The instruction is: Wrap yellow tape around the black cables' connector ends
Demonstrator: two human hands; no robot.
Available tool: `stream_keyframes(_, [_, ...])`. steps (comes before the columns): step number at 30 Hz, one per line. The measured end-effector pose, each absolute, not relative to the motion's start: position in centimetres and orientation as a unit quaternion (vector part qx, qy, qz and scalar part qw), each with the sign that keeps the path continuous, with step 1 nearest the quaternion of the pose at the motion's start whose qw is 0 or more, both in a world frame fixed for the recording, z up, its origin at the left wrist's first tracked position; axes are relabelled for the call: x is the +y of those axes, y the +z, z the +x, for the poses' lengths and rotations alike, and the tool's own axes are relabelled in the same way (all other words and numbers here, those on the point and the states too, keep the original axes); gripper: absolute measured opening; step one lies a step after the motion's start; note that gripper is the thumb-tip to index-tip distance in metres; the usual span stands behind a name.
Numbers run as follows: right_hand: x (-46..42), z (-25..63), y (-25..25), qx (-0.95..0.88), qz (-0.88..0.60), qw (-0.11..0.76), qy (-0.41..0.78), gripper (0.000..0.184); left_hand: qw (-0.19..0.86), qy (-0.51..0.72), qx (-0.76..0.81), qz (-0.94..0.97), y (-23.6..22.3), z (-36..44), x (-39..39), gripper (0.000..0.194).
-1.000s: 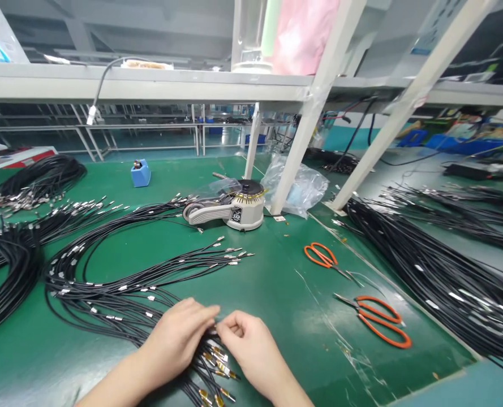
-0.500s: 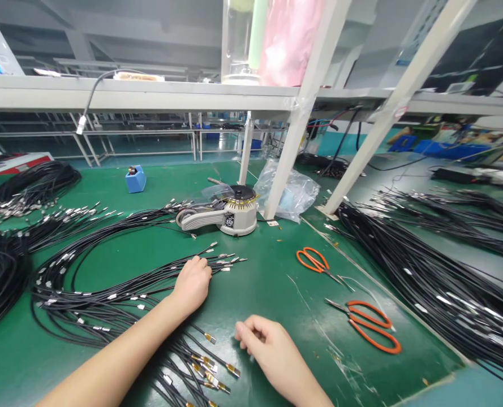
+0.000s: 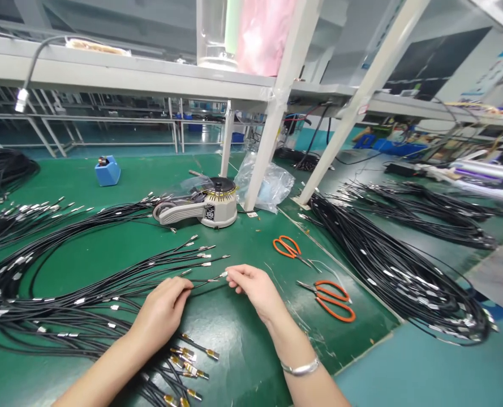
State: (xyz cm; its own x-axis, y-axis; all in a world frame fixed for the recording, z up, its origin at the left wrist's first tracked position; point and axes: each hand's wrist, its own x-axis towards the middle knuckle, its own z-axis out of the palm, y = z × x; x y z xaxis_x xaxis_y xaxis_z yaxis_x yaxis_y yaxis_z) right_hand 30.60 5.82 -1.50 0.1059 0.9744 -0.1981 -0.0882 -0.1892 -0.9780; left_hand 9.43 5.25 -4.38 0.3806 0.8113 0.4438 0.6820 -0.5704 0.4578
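My left hand: the left hand (image 3: pixel 187 289) is curled closed around a thin black cable (image 3: pixel 201 284) from the loose bunch, knuckles up, back of the hand to me.
My right hand: the right hand (image 3: pixel 231 278) is pinching at the pale cable tip (image 3: pixel 223 274), thumb against fingers. Silver bracelet (image 3: pixel 302 368) on that wrist, fwiw.
Where the cable is: mid-desk, its end bridging the gap between my two hands.
Cable bunch: the main bunch (image 3: pixel 85 297) fills the left of the green desk (image 3: pixel 238 330), curving round toward the tape dispenser (image 3: pixel 219 209).
Gold-tipped ends: these gold-tipped ends (image 3: pixel 192 370) fan out below the left hand, so it's kinda crowded there.
Room to move: bit of green surface below the right hand, plus a strip between it and the scissors.
Scissors: far pair (image 3: pixel 294 254) and near pair (image 3: pixel 331 314), both orange-handled, right of the right hand.
Desk edge: front edge slants down and left, just past the near pair.
Right side: a big cable bundle (image 3: pixel 374 260) hangs over that edge, beyond the pale seam.
Far side: white post (image 3: pixel 262 152) and clear plastic bag (image 3: pixel 276 186) stand just right of the dispenser.
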Motion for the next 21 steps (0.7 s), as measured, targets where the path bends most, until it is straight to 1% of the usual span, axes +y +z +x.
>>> stream_keyframes(3, [5.6,30.7,-1.8,-0.391,-0.542,0.506,0.546,0.022,0.116,0.327,0.461,0.817,-4.5,10.2,5.7,0.027])
stream_keyframes(6, [5.4,30.9,-1.8,-0.38,-0.538,0.512,0.551,0.025,0.169,0.325,0.462,0.808,-4.0,11.5,6.4,0.045])
stream_keyframes(8, [5.3,30.9,-1.8,-0.376,-0.537,0.511,0.555,0.025,0.207,0.337,0.442,0.805,-3.6,12.5,6.8,0.05])
stream_keyframes(10, [5.0,30.8,-1.6,-0.377,-0.535,0.513,0.555,0.024,0.225,0.351,0.425,0.803,-3.2,13.6,6.8,0.038])
stream_keyframes(12, [4.5,30.6,-1.4,-0.383,-0.531,0.517,0.551,0.02,0.223,0.358,0.415,0.806,-3.0,14.6,6.5,0.023])
stream_keyframes(13, [4.1,30.5,-1.3,-0.387,-0.529,0.519,0.549,0.019,0.216,0.365,0.41,0.807,-2.9,14.9,6.2,0.02])
stream_keyframes(15, [3.6,30.5,-1.1,-0.4,-0.524,0.515,0.548,0.018,0.196,0.393,0.399,0.805,-3.0,15.3,5.6,0.018])
stream_keyframes(17, [3.7,31.0,-0.9,-0.418,-0.52,0.493,0.557,0.021,0.176,0.426,0.381,0.801,-3.5,15.3,5.0,0.018])
stream_keyframes(19, [4.8,31.9,-0.5,-0.43,-0.522,0.476,0.563,0.024,0.149,0.45,0.346,0.809,-4.4,15.2,4.5,0.016])
stream_keyframes(21, [7.4,33.2,0.3,-0.427,-0.529,0.486,0.549,0.024,0.12,0.467,0.317,0.817,-5.6,15.0,4.1,0.015])
